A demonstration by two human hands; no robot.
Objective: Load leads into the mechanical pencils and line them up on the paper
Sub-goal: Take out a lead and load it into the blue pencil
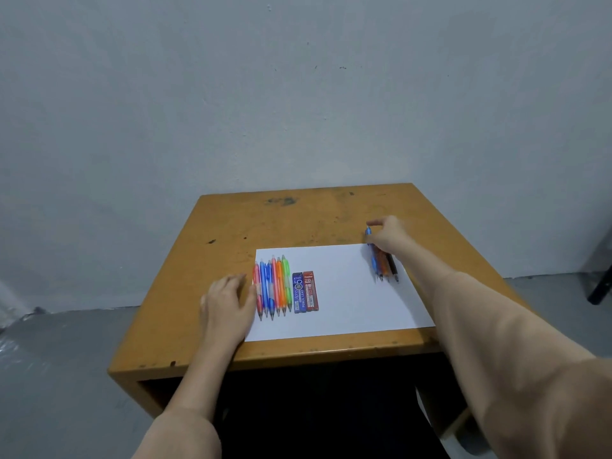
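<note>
White paper sheet (341, 293) lies on the wooden counter (298, 220). On its left part is a row of six mechanical pencils (273, 286), parallel, side by side, tips toward the person. Just right of the row a blue lead case (298, 293) and a red lead case (310, 291) lie flat and adjacent. At the far right edge of the sheet is a second cluster of pencils (384, 265), partly hidden by the hand; count uncertain.

Step in hand (judgement): taking one pencil from the right cluster, or squaring that cluster up. Which group is already loaded cannot be told.

Next move calls for singling out one barrel without scattering its neighbours, then bringing it to the lead cases. Feeding a thin lead will likely need both hands.

Left hand (225, 296): palm down, fingers straight and relaxed at the sheet's left edge, against the outermost red pencil. It holds nothing.

Right hand (390, 235): arm stretched forward, hand over the cluster's far ends, one finger extended above the cap of a blue pencil (368, 231). Blurred, so whether the grip has closed on it cannot be told.
</note>
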